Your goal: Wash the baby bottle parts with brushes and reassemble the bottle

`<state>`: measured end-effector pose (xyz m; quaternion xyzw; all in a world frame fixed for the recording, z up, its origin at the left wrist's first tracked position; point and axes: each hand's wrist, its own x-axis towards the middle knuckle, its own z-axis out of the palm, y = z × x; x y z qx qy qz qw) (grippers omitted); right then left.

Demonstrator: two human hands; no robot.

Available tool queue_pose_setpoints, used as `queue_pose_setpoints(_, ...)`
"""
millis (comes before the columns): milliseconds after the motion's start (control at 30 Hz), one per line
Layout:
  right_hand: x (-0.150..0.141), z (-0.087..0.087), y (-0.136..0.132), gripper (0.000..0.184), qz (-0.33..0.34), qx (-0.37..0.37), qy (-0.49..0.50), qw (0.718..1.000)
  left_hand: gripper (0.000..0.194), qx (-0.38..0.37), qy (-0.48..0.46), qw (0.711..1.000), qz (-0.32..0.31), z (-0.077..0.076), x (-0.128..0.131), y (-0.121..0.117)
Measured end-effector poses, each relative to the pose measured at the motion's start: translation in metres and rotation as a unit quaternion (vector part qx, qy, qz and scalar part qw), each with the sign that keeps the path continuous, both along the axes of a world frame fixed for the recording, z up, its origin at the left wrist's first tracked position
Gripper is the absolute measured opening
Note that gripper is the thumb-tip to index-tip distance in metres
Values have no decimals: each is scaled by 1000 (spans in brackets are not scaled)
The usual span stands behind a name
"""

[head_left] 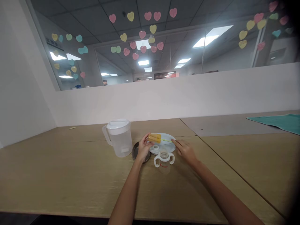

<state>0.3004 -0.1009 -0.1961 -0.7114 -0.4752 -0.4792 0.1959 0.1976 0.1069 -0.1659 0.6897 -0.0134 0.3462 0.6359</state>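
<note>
While plate [167,137] holds ring [155,148], hands [143,148] [184,150] gripping brush [155,138]

Left grip [143,149] holds a yellow sponge [155,138], right grip [185,151] its stick [166,140], by the plate [169,137]; the bottle [164,165] stands nearer, the jug [122,142] left.
</note>
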Motion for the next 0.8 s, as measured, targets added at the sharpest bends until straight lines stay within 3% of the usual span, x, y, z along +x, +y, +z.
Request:
queue_pose_setpoints(167, -4, 4, -1, 43, 17, 23, 3, 1000, 44, -3, 32, 998, 55, 0, 0, 0)
queue_pose_setpoints(267, -6, 7, -1, 41, 15, 30, -12, 999, 43, 8, 39, 986, 165, -2, 1, 8)
queue_pose_setpoints(400, -5, 6, 0, 40, 1, 38, -7, 999, 42, 108, 62, 923, 363, -7, -3, 32)
queue_pose_setpoints(467, -3, 4, 0, 39, -9, 43, 10, 999, 44, 190, 86, 886, 413, -11, -6, 44)
queue_pose_setpoints(600, 0, 1, 1, 37, -23, 47, 23, 998, 42, 331, 165, 845, 387, -22, -8, 56)
queue_pose_setpoints(800, 1, 1, 1, 39, -31, 38, 41, 998, 19, 351, 229, 832, 364, -36, -5, 62)
